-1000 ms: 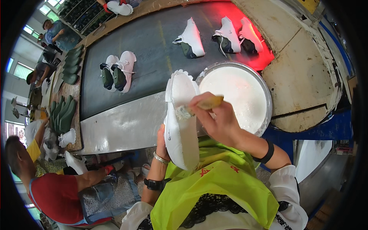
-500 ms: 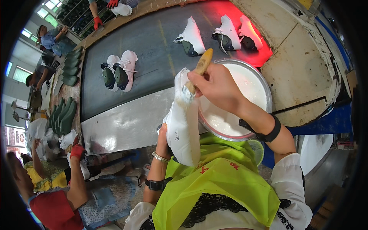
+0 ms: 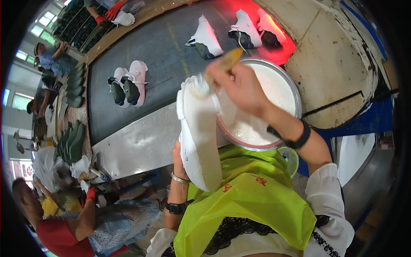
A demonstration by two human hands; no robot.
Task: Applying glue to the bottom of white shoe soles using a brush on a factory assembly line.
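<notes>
My left hand (image 3: 179,162), mostly hidden behind it, grips a white shoe (image 3: 199,145) in front of my apron. The shoe's underside is turned up, toe end near me. My right hand (image 3: 245,89) is closed around a brush (image 3: 230,59) with a yellowish wooden handle. The white-coated bristles, smeared by motion, are at the far end of the shoe. Just under my right forearm stands a round metal basin (image 3: 296,88) of white liquid.
A dark conveyor belt (image 3: 160,83) carries a pair of shoes (image 3: 136,83) at left and several white-and-green shoes (image 3: 245,31) near a red-lit end. Green soles (image 3: 72,139) line its left edge. A co-worker in red (image 3: 64,233) sits at left; another's red gloves (image 3: 112,12) show beyond the belt.
My left hand has turned the shoe so more of its underside shows. The brush has moved slightly left over its far end. The shoes on the belt appear shifted left in view.
</notes>
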